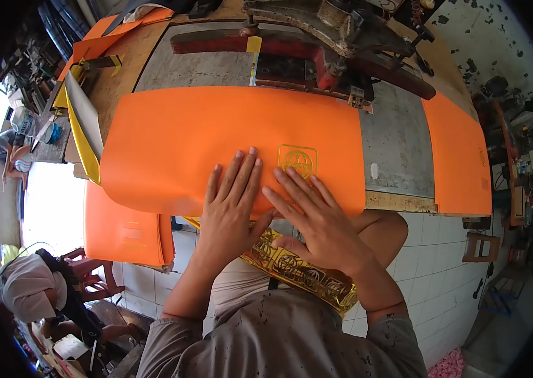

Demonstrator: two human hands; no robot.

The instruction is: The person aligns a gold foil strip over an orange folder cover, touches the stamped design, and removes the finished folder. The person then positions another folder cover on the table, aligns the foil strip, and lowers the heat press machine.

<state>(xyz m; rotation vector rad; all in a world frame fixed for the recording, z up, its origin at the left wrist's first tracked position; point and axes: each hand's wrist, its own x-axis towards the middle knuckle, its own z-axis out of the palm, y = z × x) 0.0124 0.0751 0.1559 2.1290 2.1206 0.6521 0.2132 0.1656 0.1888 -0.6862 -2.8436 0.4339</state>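
A large orange sheet (216,120) covers the front of the grey metal bed, its near edge bending down towards my lap. My left hand (229,205) lies flat on its lower middle, fingers stretched out and slightly apart. Beside it, my right hand (323,230) is spread on the same sheet, fingertips at the lower edge of a gold-printed globe emblem (298,160). Neither hand grips anything. Across my lap runs a strip of shiny gold foil (307,277) with emblem shapes stamped out, partly hidden by my hands and wrists.
A heavy press with a red bar (216,44) stands behind the sheet. Another orange sheet (458,157) lies at the right, and an orange stack (128,236) sits lower left. Yellow-edged foil (80,126) curls at the left. Another person (36,290) is at lower left.
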